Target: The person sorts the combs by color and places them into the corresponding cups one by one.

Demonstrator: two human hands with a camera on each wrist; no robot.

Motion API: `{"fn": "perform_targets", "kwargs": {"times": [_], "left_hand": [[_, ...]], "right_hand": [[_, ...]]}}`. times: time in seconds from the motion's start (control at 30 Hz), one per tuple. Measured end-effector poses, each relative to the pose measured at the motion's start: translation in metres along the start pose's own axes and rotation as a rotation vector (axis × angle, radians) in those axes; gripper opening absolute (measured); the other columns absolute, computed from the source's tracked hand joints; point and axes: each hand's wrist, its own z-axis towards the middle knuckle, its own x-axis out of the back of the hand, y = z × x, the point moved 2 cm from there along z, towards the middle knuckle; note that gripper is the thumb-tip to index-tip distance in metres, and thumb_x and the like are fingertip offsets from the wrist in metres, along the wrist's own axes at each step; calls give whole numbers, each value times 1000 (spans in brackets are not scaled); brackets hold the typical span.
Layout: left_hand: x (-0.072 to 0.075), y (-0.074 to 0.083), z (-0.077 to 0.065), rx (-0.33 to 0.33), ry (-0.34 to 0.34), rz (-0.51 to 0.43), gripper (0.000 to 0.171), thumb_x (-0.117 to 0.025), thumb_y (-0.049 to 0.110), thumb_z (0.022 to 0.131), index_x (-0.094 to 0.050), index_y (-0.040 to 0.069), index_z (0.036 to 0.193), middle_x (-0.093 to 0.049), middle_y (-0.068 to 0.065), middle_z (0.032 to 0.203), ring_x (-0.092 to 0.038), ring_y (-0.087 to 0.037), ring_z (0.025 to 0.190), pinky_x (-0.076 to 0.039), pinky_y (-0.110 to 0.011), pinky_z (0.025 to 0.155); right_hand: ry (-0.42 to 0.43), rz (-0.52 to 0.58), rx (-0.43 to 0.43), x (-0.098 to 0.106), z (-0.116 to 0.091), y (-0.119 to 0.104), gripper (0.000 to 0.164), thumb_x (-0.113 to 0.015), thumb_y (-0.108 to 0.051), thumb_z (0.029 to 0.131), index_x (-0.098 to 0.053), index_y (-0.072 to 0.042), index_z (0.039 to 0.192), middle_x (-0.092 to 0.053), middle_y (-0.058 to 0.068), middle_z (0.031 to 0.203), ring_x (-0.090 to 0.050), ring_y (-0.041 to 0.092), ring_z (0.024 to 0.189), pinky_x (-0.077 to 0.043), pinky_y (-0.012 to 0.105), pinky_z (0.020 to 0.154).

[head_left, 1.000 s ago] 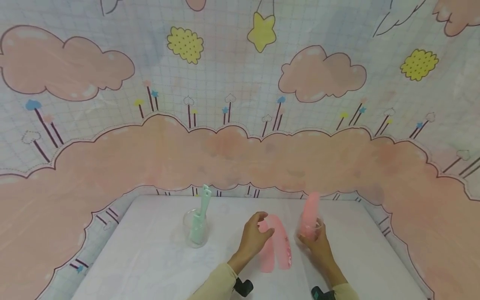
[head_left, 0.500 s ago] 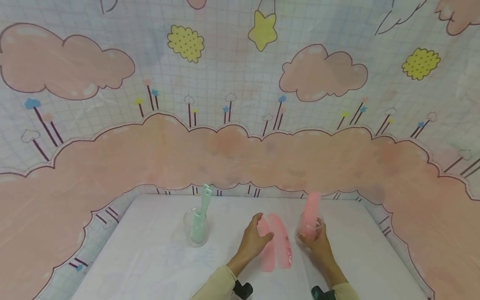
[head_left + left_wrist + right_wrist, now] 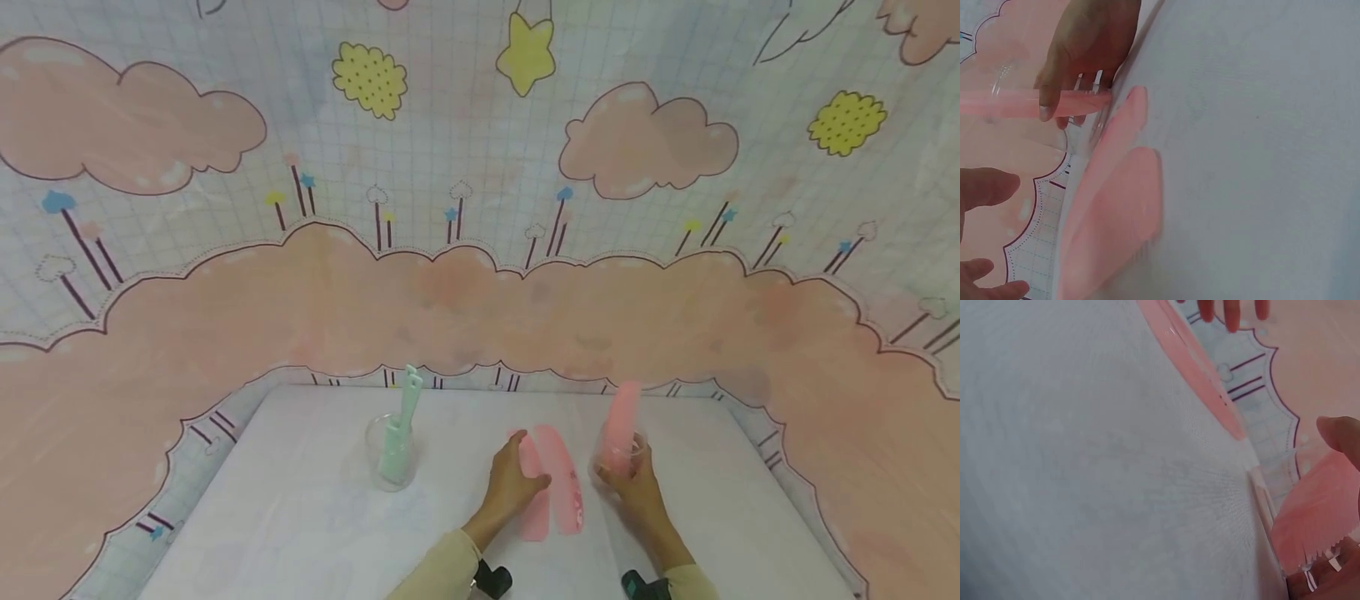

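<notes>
In the head view my right hand [image 3: 637,492] grips a clear cup [image 3: 602,450], with a pink comb [image 3: 621,417] standing tilted inside it. The right wrist view shows that comb's teeth [image 3: 1310,553] through the cup wall. Two more pink combs lie side by side on the table: a left comb [image 3: 535,521] and a right comb [image 3: 557,467] with a small printed pattern. Above the left comb is my left hand [image 3: 506,487], thumb and fingers spread apart. In the left wrist view its fingers [image 3: 988,187] look clear of both combs.
At the left stands another clear cup [image 3: 372,450] holding a mint-green item [image 3: 401,433] with a long handle, its exact kind unclear. A white-covered table [image 3: 300,533] lies beneath everything. Behind it hangs a cloud-patterned backdrop [image 3: 465,317].
My left hand has come slightly down and nearer over the left comb. My right hand stays on the cup. The head view has tilted a little.
</notes>
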Motion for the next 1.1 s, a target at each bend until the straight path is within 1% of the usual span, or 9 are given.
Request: {"fn": "perform_targets", "kwargs": {"times": [0.13, 0.2, 0.3, 0.47, 0.57, 0.7, 0.87, 1.0, 1.1], "left_hand": [[-4, -2, -2, -18, 12, 108, 84, -85, 19, 68, -44, 0, 140, -55, -23, 136, -48, -45, 128, -39, -57, 106], [-6, -1, -5, -31, -1, 171, 86, -87, 20, 66, -46, 0, 139, -56, -20, 136, -46, -47, 128, -36, -60, 107], [-8, 0, -9, -39, -29, 247, 88, -89, 20, 62, -48, 1, 138, -56, -17, 138, -42, -49, 131, -31, -65, 108], [-10, 2, -14, -41, -34, 316, 90, -90, 16, 57, -50, 2, 136, -57, -17, 135, -41, -47, 131, -30, -65, 108], [-11, 1, -14, -43, -44, 336, 91, -87, 12, 57, -47, 3, 138, -55, -18, 138, -40, -46, 132, -28, -65, 110], [-8, -1, -14, -63, -87, 335, 94, -81, 4, 56, -43, 3, 142, -50, -20, 142, -39, -46, 133, -27, -65, 111], [1, -8, -12, -103, -138, 370, 93, -77, 2, 58, -41, 2, 143, -47, -22, 145, -40, -42, 136, -32, -55, 114], [9, -14, -10, -102, -123, 351, 90, -76, -1, 58, -43, 2, 142, -47, -23, 143, -42, -40, 135, -37, -50, 112], [14, -16, -10, -96, -72, 327, 84, -79, 2, 60, -47, 1, 137, -52, -23, 135, -46, -40, 126, -41, -50, 107]], "right_hand": [[-3, 8, 0, -1, -1, 1, 108, -73, -44, 85, 2, -17, 157, -23, 25, 158, -30, 43, 144, -27, 62, 115], [-4, 9, 1, -1, -2, 1, 107, -73, -44, 85, 2, -16, 157, -23, 26, 158, -29, 44, 143, -27, 62, 115], [1, -5, -29, -1, -2, 2, 109, -74, -46, 84, 2, -17, 157, -23, 26, 157, -30, 43, 143, -28, 62, 114], [4, -24, -64, 0, -1, 3, 113, -74, -50, 82, 5, -18, 157, -18, 26, 160, -26, 44, 145, -26, 62, 115], [0, -23, -41, 0, 0, 4, 112, -73, -47, 83, 4, -17, 157, -18, 27, 160, -25, 45, 146, -27, 62, 115], [-6, -13, -22, 0, 1, 4, 111, -73, -47, 84, 4, -18, 157, -19, 26, 159, -26, 44, 145, -29, 62, 114], [-3, -25, -31, 0, 2, 3, 114, -73, -52, 82, 5, -17, 157, -18, 25, 160, -26, 44, 146, -27, 60, 115], [0, -18, -21, 1, 2, 1, 110, -73, -47, 84, 3, -16, 157, -20, 25, 159, -28, 43, 145, -27, 60, 115], [-5, -16, -13, 0, 1, 1, 108, -73, -43, 85, 2, -14, 157, -20, 26, 159, -26, 44, 145, -26, 61, 116]]}}
